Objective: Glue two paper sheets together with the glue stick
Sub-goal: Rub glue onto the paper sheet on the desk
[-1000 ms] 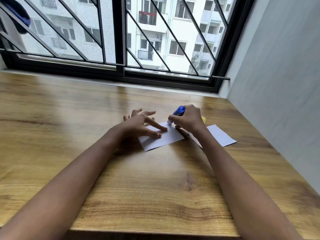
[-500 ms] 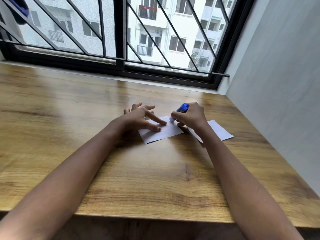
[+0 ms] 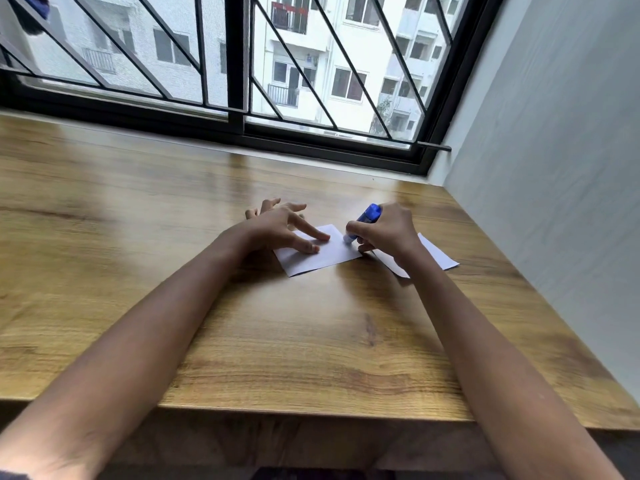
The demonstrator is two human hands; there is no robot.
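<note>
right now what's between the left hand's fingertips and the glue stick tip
Head view: only a bare strip of the near paper sheet separates the left hand from the glue stick.

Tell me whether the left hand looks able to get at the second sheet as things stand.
Probably not directly: the right hand, holding the glue stick, and its forearm lie across the second sheet, between it and the left hand.

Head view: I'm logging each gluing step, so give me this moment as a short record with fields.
surface: wooden table beside a barred window
left hand: fingers spread, pressing the near white paper sheet flat
right hand: grips the blue glue stick, tilted, tip down at that sheet's right edge
second white paper sheet: flat, partly under the right hand
sheets joined: not yet
</note>
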